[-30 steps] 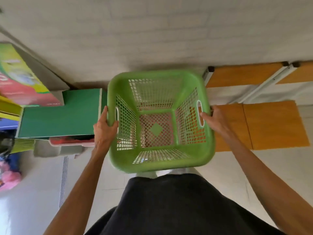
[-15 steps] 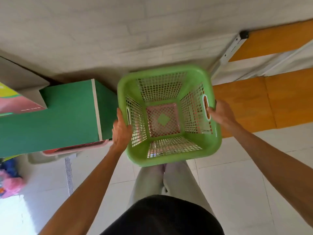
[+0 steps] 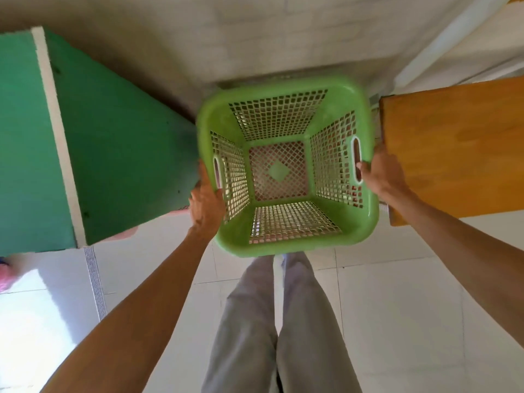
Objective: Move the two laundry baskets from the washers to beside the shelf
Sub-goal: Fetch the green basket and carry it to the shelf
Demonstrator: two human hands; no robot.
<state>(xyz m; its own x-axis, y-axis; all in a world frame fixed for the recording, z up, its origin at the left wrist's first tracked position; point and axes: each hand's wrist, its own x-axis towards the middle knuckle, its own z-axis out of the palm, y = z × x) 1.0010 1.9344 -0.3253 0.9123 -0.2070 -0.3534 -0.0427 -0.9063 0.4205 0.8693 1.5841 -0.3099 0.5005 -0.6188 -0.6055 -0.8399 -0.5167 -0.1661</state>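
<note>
Green box point(image 3: 119, 154) cut off at the left edge, left hand point(image 3: 205, 207) gripping the green basket point(image 3: 286, 239) rim, fingers hidden outside, empty basket between box and orange shelf board point(image 3: 453, 143), right hand point(image 3: 381, 177) gripping the right handle slot, grey trousers point(image 3: 272, 321) below.

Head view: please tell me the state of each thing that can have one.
green laundry basket: empty, upright, gripped on both sides
left hand: closed on the left rim
right hand: closed on the right handle
green box: closed
</note>
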